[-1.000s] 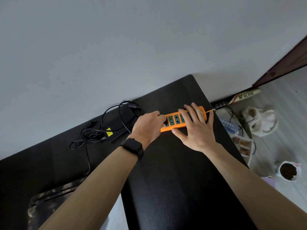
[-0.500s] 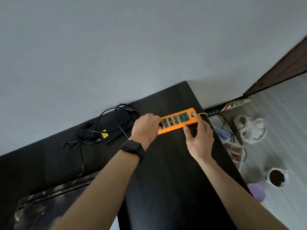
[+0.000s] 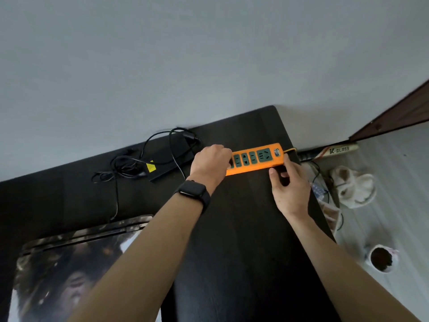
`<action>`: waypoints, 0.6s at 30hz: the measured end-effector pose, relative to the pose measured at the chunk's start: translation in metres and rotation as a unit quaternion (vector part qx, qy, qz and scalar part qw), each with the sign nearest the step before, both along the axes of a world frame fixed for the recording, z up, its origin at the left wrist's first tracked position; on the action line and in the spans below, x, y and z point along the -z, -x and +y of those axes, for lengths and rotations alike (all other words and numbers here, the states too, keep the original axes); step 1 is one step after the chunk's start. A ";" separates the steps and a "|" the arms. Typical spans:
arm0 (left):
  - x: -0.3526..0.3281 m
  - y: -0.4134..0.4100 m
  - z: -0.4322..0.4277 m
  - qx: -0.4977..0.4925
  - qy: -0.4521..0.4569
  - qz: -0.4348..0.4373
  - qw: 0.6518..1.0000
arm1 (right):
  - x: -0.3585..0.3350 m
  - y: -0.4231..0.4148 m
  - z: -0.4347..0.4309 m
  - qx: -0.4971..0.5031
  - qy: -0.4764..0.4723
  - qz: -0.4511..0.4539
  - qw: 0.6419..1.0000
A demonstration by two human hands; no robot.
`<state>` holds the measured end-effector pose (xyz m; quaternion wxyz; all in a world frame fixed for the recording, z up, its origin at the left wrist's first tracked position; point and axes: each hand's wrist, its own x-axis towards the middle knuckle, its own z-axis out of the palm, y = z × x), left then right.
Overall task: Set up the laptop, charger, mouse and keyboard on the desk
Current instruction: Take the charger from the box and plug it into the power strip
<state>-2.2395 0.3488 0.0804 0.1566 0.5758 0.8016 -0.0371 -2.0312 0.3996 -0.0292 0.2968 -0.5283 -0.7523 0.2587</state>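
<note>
Where the pale grey wall fills the upper half of the view, a dark wooden desk runs from nine o'clock round to five, its far corner meeting the wall at about one o'clock. Its right edge drops to a light plank floor at three to four o'clock. The broad middle of the desktop, between the two forearms, is bare. At seven o'clock lies the closed laptop, its lid covered by a printed picture, its hinge edge towards the wall. At ten o'clock, near the wall edge, sits the black charger brick with a yellow label, its thin cable looped in a tangle beside it and trailing down to the laptop.

An orange power strip lies near the desk's far right corner, at about one o'clock. The left hand, a black smartwatch on its wrist, is curled in a fist over the strip's left end; what its fingers hold is hidden. The right hand grips the strip's right end, thumb against the near side, fingers round the end.

On the floor lie a racket handle, a cream slipper and a small white pot of soil.
</note>
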 end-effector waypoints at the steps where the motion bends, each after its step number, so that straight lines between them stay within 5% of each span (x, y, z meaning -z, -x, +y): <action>1: 0.001 -0.001 0.000 0.001 -0.002 0.003 1.000 | 0.000 -0.001 0.000 0.001 -0.006 -0.002 1.000; 9: 0.000 -0.008 -0.002 0.036 0.011 0.077 0.996 | 0.003 -0.003 -0.001 -0.040 0.037 -0.101 0.993; 14: -0.001 -0.031 -0.032 0.138 -0.005 0.203 0.969 | -0.022 -0.002 -0.021 -0.030 0.189 -0.121 0.974; 18: -0.015 -0.066 -0.118 0.060 -0.094 0.049 0.993 | -0.052 -0.008 -0.085 -0.094 0.241 -0.166 0.951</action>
